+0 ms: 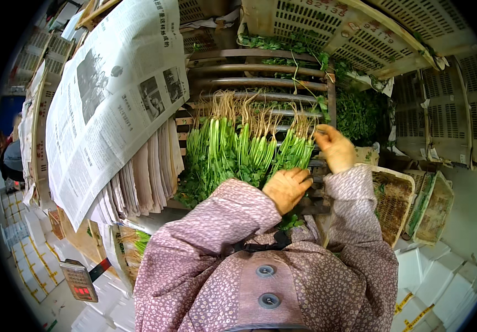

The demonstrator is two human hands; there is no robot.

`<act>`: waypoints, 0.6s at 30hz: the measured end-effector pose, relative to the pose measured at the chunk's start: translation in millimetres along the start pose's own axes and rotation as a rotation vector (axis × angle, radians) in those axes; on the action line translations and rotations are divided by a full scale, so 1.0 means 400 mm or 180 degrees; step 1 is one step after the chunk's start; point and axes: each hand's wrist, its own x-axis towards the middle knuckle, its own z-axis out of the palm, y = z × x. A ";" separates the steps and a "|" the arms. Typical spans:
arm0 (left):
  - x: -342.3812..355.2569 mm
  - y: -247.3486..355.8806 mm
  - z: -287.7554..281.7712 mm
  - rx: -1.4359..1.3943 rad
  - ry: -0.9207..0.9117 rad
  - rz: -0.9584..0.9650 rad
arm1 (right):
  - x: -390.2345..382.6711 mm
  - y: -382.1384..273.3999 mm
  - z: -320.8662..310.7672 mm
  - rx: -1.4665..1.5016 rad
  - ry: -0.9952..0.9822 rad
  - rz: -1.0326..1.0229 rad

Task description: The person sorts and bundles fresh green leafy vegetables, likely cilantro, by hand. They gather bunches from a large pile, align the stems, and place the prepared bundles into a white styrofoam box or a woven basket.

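Note:
Leafy green bunches of coriander [216, 146] lie side by side on a slatted metal rack [263, 83]. Their pale brown roots point away from me and the leaves point towards me. My left hand [287, 190] rests palm down over the leafy end of the rightmost bunch [296, 149], fingers curled round it. At the same bunch's right side, my right hand [335, 148] has its bent fingers against the stems, just below the roots. The undersides of both hands are hidden.
Left of the rack, a newspaper sheet [122, 83] drapes over a stack of folded paper [144, 171]. Plastic crates [437, 110] stand behind and to the right, beside loose greens [360, 113]. A scale display [79, 280] sits low left; white foam boxes [437, 276] lie low right.

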 end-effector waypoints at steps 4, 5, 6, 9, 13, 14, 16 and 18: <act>-0.013 -0.010 0.078 0.0292 -0.0374 0.0026 | -0.027 0.083 0.106 -0.0310 0.0262 -0.0482; -0.012 -0.014 0.080 0.0323 -0.0370 0.0078 | -0.013 0.111 0.120 -0.0021 0.0093 -0.0404; -0.014 -0.016 0.078 0.0351 -0.0360 0.0119 | -0.002 0.118 0.105 0.0971 -0.0267 0.0065; -0.023 -0.026 0.092 0.0344 -0.0260 0.0178 | 0.108 0.234 0.057 0.3219 0.0291 -0.0311; -0.028 -0.022 0.117 0.0532 -0.0266 0.0229 | 0.210 0.289 -0.068 0.3027 0.1688 -0.0260; -0.027 -0.024 0.124 0.0608 -0.0308 0.0199 | 0.171 0.217 -0.048 0.2226 0.1227 -0.0792; -0.021 -0.018 0.118 0.0722 -0.0461 0.0156 | 0.016 -0.017 -0.054 0.0537 -0.0406 -0.0337; -0.014 -0.011 0.119 0.0777 -0.0494 0.0231 | -0.009 0.025 0.069 -0.0731 -0.0267 -0.1919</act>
